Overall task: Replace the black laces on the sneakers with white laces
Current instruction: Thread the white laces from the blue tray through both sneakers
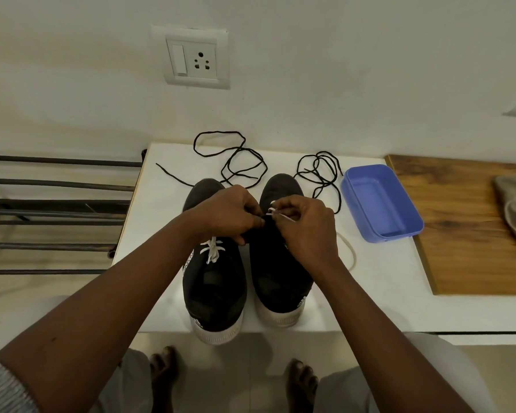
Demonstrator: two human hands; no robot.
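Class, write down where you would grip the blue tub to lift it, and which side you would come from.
Pinch the near rim of the blue tub, thumb inside, coming from above on its near side. It stands open side up and looks empty, so the thin wall is free to pinch. The black lace crowds its far left corner.

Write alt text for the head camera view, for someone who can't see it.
Left hand and right hand pinch a white lace at the right sneaker of a black pair on a white table; the left sneaker already shows white lacing. Two loose black laces lie behind them, an empty blue plastic container to their right.
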